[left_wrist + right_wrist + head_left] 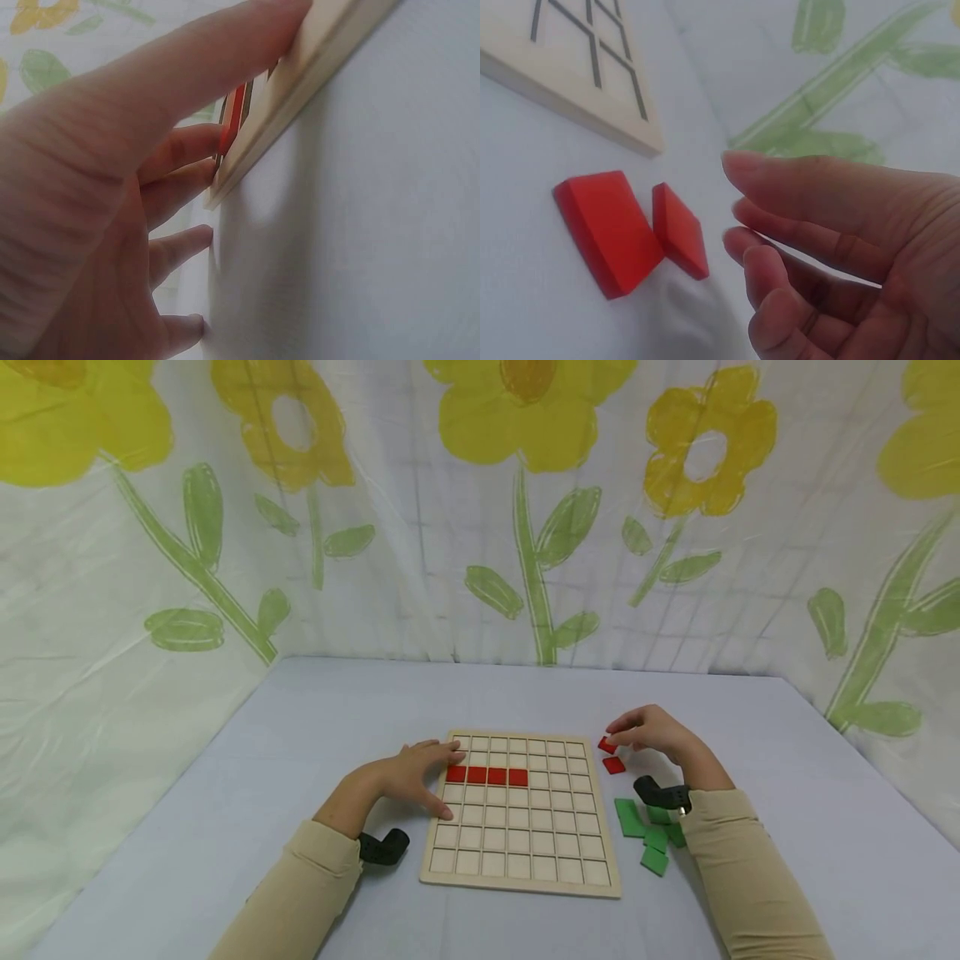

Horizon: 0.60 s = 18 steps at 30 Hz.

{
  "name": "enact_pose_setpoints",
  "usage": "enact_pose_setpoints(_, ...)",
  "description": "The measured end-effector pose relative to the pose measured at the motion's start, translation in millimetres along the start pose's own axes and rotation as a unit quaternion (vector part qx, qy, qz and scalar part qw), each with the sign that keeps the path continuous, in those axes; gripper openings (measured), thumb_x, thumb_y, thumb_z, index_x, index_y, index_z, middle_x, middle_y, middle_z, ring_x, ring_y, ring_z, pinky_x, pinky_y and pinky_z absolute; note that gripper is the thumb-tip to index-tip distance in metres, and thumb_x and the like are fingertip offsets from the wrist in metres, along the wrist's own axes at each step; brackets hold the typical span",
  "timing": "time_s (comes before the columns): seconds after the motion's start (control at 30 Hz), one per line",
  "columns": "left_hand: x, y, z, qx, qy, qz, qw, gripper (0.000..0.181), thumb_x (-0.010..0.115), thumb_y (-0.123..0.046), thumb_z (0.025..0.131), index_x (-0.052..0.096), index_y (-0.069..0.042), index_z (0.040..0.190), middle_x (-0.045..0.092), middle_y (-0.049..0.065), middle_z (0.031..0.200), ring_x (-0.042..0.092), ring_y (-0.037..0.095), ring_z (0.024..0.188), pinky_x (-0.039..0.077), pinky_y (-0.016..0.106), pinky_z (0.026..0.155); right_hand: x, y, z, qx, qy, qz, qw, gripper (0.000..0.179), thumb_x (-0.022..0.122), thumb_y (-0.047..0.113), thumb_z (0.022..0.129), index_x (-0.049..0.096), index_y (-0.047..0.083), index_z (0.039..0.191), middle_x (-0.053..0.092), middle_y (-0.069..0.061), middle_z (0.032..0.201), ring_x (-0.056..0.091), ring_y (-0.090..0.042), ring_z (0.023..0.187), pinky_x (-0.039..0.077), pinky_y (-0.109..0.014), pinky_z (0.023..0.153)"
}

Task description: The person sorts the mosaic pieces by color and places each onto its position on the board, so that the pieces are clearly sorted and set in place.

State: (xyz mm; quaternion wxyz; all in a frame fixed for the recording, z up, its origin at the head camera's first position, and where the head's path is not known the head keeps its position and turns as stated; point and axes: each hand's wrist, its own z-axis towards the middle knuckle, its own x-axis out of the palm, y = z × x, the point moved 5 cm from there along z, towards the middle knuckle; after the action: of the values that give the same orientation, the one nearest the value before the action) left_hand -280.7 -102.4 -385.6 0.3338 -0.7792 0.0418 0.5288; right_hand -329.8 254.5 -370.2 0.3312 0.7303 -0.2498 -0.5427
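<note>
A square wooden grid board (517, 889) lies on the table, with a row of red tiles (476, 775) set into its cells at the left. My left hand (408, 777) rests on the board's left edge, thumb and fingers spread; in the left wrist view the thumb (217, 52) lies on the wooden rim. Beyond the board's right side, my right hand (651, 731) hovers by two loose red tiles, one farther (606, 745) and one nearer (614, 765). In the right wrist view its loosely bent fingers (802, 187) hold nothing, and both tiles lie apart from them.
Several green tiles (632, 818) lie in a loose cluster right of the board, partly under the right forearm. A white cloth with printed yellow flowers (525, 568) hangs behind the table. Each wrist wears a black camera band (384, 847).
</note>
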Motion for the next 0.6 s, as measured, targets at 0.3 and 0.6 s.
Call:
enact_pose_setpoints(0.3, -0.1, -0.8, -1.0, 0.005, -0.002, -0.002, 1.0000, 0.088, 0.080, -0.040, 0.070, 0.038, -0.017, 0.143, 0.023, 0.006, 0.155, 0.013, 0.033, 0.144, 0.004, 0.061, 0.114, 0, -11, 1.2, 0.047, -0.035, -0.012, 0.9982, 0.039, 0.071, 0.024, 0.081, 0.065, -0.003, 0.109, 0.065, 0.002, 0.083, 0.054, -0.013, 0.073, 0.046, -0.025, 0.065)
enact_pose_setpoints(0.6, 0.3, -1.8, -0.8, 0.003, -0.003, -0.005, 1.0000, 0.087, 0.080, -0.041, 0.069, 0.039, -0.017, 0.143, 0.023, 0.004, 0.155, 0.013, 0.032, 0.144, 0.005, 0.061, 0.114, 3, -16, 5.0, 0.045, -0.041, -0.005, 0.9981, 0.034, 0.073, 0.020, 0.079, 0.066, -0.003, 0.103, 0.061, 0.003, 0.076, 0.054, -0.011, 0.069, 0.047, -0.023, 0.061)
